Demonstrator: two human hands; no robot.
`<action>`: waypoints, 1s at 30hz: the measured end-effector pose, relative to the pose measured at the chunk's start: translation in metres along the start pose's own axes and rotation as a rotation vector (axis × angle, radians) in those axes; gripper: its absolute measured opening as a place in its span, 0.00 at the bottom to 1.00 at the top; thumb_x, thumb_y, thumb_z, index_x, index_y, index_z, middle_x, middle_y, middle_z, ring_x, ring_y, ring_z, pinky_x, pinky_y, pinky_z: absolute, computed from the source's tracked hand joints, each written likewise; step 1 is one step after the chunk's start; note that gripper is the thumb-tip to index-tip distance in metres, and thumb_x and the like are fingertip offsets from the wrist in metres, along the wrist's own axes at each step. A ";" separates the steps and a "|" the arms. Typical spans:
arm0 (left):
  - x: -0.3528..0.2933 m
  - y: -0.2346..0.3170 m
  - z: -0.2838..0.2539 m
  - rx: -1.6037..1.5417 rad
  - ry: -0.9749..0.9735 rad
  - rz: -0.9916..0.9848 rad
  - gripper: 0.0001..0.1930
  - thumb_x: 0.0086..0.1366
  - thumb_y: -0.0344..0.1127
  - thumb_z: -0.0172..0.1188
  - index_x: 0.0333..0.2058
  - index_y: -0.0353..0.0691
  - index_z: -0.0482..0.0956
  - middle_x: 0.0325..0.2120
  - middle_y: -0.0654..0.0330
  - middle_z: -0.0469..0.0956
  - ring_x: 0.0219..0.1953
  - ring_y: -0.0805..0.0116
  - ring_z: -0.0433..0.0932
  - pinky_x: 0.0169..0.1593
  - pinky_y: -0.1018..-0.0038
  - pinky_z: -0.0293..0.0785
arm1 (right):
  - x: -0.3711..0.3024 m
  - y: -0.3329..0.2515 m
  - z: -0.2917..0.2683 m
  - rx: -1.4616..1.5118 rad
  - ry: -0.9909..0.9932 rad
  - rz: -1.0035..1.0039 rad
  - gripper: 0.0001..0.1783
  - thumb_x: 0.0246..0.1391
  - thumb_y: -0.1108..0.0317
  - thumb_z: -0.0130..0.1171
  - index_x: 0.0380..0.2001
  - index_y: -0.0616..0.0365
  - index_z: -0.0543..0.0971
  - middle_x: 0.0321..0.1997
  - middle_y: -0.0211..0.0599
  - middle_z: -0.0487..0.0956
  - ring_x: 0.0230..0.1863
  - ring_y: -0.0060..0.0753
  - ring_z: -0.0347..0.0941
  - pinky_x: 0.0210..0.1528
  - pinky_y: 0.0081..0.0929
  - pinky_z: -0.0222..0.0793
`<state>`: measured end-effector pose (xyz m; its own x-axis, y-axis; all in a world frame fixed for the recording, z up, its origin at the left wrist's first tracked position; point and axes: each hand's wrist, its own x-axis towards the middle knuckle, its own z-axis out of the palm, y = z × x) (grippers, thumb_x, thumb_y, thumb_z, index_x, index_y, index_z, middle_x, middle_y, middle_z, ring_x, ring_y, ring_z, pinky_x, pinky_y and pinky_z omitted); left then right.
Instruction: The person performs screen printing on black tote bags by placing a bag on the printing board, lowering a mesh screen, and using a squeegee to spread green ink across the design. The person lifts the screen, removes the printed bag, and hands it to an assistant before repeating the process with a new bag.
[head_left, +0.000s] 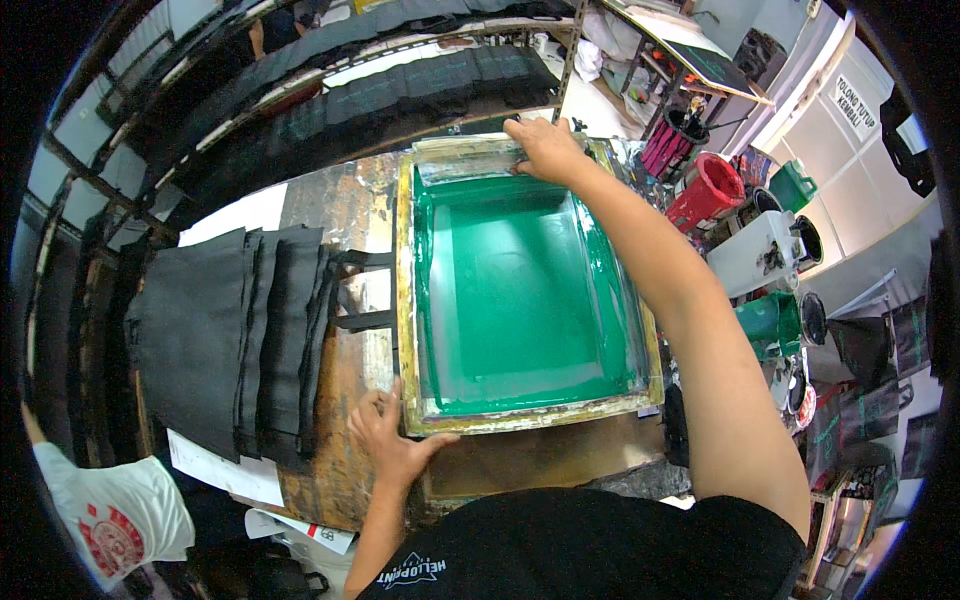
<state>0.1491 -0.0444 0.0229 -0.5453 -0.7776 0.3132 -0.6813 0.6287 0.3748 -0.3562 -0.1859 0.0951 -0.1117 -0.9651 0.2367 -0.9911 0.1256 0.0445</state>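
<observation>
A screen printing frame (403,300) with yellowish, paint-stained wooden bars lies flat before me, its mesh (520,290) covered in wet green ink. My left hand (388,435) grips its near left corner, thumb along the near bar and fingers against the left side. At the far end, my right hand (548,150) is closed over a long, ink-smeared squeegee (455,165) lying across the frame; some fingertips are hidden behind it. Left of the frame rests a stack of black fabric bags (200,335). Two black straps (362,320) run under the frame's left edge.
A worn wooden table (330,410) carries the work. To the right stand a red bucket (708,188), a white container (750,255) and a green ink tub (770,325). Racks of black bags (400,95) line the far side. Another person's pale shirt (120,520) shows lower left.
</observation>
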 end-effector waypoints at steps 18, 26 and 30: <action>0.330 0.066 0.116 0.274 0.363 0.433 0.29 0.64 0.70 0.59 0.32 0.45 0.79 0.31 0.60 0.79 0.38 0.57 0.78 0.45 0.59 0.69 | -0.059 -0.036 0.019 -0.126 0.215 -0.013 0.27 0.49 0.69 0.68 0.54 0.47 0.76 0.45 0.34 0.81 0.51 0.43 0.79 0.50 0.45 0.72; 0.231 0.074 0.079 0.254 0.305 0.461 0.26 0.63 0.65 0.64 0.31 0.44 0.77 0.29 0.59 0.76 0.32 0.56 0.76 0.41 0.59 0.68 | -0.149 -0.090 -0.006 -0.098 0.219 -0.014 0.27 0.45 0.66 0.75 0.49 0.47 0.74 0.43 0.32 0.78 0.47 0.42 0.77 0.47 0.44 0.67; 0.168 0.081 0.059 0.222 0.285 0.459 0.27 0.62 0.66 0.64 0.30 0.44 0.77 0.27 0.59 0.74 0.32 0.57 0.74 0.38 0.59 0.66 | -0.202 -0.122 -0.025 -0.129 0.190 -0.033 0.13 0.58 0.66 0.58 0.48 0.45 0.77 0.39 0.31 0.78 0.43 0.39 0.77 0.44 0.42 0.67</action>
<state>-0.0263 -0.1247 0.0542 -0.6773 -0.3733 0.6340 -0.5086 0.8602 -0.0369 -0.2113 -0.0001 0.0658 -0.0513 -0.9101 0.4111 -0.9752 0.1344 0.1759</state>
